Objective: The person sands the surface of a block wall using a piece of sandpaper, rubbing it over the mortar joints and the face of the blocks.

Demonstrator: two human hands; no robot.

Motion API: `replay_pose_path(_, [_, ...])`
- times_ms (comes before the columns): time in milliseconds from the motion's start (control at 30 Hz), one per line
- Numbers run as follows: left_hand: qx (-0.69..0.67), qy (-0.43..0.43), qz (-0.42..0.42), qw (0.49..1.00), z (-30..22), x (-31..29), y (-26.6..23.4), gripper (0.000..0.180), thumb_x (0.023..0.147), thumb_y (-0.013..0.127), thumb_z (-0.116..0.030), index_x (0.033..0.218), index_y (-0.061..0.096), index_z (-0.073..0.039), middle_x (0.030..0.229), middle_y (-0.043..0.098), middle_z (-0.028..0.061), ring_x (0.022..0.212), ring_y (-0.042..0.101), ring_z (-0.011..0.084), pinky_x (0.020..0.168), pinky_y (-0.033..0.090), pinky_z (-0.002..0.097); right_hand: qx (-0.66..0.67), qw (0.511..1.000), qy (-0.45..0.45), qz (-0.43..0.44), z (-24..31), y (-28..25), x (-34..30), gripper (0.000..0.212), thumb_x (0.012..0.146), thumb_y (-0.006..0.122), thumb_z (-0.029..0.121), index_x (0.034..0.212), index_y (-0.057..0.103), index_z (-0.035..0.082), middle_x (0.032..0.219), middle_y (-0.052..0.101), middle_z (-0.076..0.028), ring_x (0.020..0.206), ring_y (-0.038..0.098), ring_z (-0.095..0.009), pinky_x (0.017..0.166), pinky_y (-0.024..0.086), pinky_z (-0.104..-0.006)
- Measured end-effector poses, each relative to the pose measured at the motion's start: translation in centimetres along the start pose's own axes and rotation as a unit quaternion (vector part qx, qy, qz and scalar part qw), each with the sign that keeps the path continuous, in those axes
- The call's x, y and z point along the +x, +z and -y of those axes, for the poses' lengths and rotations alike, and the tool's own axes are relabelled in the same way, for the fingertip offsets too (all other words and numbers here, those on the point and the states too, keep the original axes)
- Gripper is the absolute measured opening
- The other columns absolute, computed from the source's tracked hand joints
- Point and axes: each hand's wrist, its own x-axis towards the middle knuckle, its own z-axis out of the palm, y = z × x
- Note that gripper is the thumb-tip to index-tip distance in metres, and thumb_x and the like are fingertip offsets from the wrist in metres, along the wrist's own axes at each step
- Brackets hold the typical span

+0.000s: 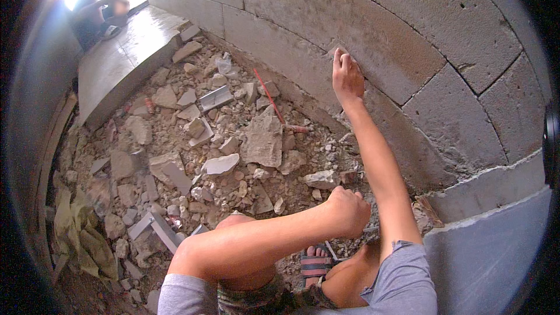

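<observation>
My right hand is raised to the block wall, its fingers bent together at the surface. Beside the fingertips a small greyish patch shows on the wall, and I cannot tell whether it is a thing in the fingers or part of the wall. Across my knees lies my left forearm, with my left hand curled into a fist below the wall. Its fingers are turned away, so anything inside them is hidden.
Broken rubble covers the ground at left, with a thin red rod and a grey metal channel piece on it. Olive cloth lies far left. A smooth grey slab stands at the back, with another person beside it. My sandalled foot is below.
</observation>
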Motion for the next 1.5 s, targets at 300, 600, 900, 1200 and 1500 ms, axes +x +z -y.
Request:
replay_pose_path(300, [0.032, 0.033, -0.019, 0.999, -0.4, -0.3, 0.1, 0.042, 0.079, 0.058, -0.030, 0.110, 0.056, -0.002, 0.106, 0.060, 0.0200, 0.095, 0.062, 0.0324, 0.079, 0.049, 0.0448, 0.003, 0.998, -0.045, 0.031, 0.3, -0.4, -1.4, 0.044, 0.082, 0.054, 0.014, 0.124, 0.049, 0.004, 0.099, 0.050, -0.006, 0.084, 0.060, -0.021, 0.058, 0.055, -0.0339])
replay_pose_path(600, [0.008, 0.006, -0.017, 1.000, -0.5, 0.1, 0.7, 0.039, 0.078, 0.060, -0.025, 0.110, 0.062, -0.001, 0.112, 0.061, 0.0173, 0.100, 0.062, 0.0291, 0.081, 0.047, 0.0419, -0.040, 0.996, -0.062, 0.043, 0.1, 1.8, -5.0, 0.048, 0.080, 0.057, 0.011, 0.127, 0.048, 0.005, 0.102, 0.048, -0.007, 0.088, 0.056, -0.022, 0.057, 0.057, -0.0284])
replay_pose_path(900, [0.015, 0.007, -0.016, 1.000, -0.1, 0.3, 0.3, 0.039, 0.078, 0.060, -0.024, 0.109, 0.063, -0.001, 0.112, 0.061, 0.0179, 0.100, 0.062, 0.0295, 0.080, 0.048, 0.0434, -0.074, 0.995, -0.042, 0.061, 0.5, 0.2, -3.9, 0.044, 0.081, 0.054, 0.012, 0.125, 0.049, 0.003, 0.099, 0.048, -0.008, 0.083, 0.058, -0.020, 0.056, 0.057, -0.0295])
replay_pose_path(1200, [0.003, 0.020, 0.003, 1.000, -0.4, 0.2, -0.2, 0.040, 0.078, 0.060, -0.025, 0.110, 0.063, -0.003, 0.114, 0.061, 0.0175, 0.101, 0.063, 0.0277, 0.076, 0.050, 0.0428, 0.137, 0.989, 0.008, -0.053, -1.3, -1.4, 1.3, 0.042, 0.084, 0.053, 0.004, 0.126, 0.051, 0.005, 0.096, 0.050, -0.008, 0.081, 0.057, -0.024, 0.064, 0.051, -0.0331])
replay_pose_path(1500, [0.015, 0.068, 0.027, 0.997, 0.4, 0.7, 2.1, 0.033, 0.073, 0.061, -0.025, 0.090, 0.064, 0.003, 0.095, 0.064, 0.0231, 0.083, 0.066, 0.0337, 0.066, 0.052, 0.0437, 0.044, 0.995, 0.005, -0.089, 3.1, -0.6, 7.5, 0.038, 0.082, 0.054, 0.009, 0.119, 0.055, 0.002, 0.096, 0.050, -0.007, 0.087, 0.055, -0.021, 0.072, 0.053, -0.0300])
